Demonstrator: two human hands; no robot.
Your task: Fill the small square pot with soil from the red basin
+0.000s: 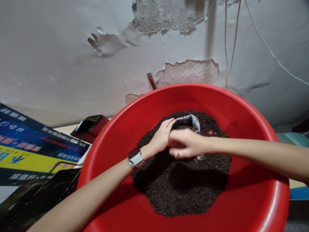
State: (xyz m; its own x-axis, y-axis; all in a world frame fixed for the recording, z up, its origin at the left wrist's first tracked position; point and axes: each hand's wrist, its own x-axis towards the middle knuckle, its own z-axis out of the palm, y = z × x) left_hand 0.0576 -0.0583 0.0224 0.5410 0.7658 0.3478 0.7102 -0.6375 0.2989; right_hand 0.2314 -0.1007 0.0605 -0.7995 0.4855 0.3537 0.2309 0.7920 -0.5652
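A clear plastic bag (pixel 196 124) stands open at the top, partly filled with dark loose bits. It sits in a heap of the same dark, grainy, tea-like stuff (pixel 183 196) inside a big red plastic tub (pixel 116 141). My left hand (pixel 162 134), with a watch on the wrist, holds the bag's left side, its fingers reaching to the rim; the thumb is hidden. In front of the bag, my right hand (pixel 184 143) is curled with fingers closed and slightly blurred. Whatever lies inside its fingers is hidden. The bag's lower part is mostly covered by my hands.
Small reddish scraps (pixel 212 132) lie on the heap right of the bag. A dark, shiny box (pixel 90 127) and black trays (pixel 41 193) are left of the tub, beside a printed colourful board (pixel 31 145). Behind rises a peeling wall (pixel 72 64) with hanging cords (pixel 226 48).
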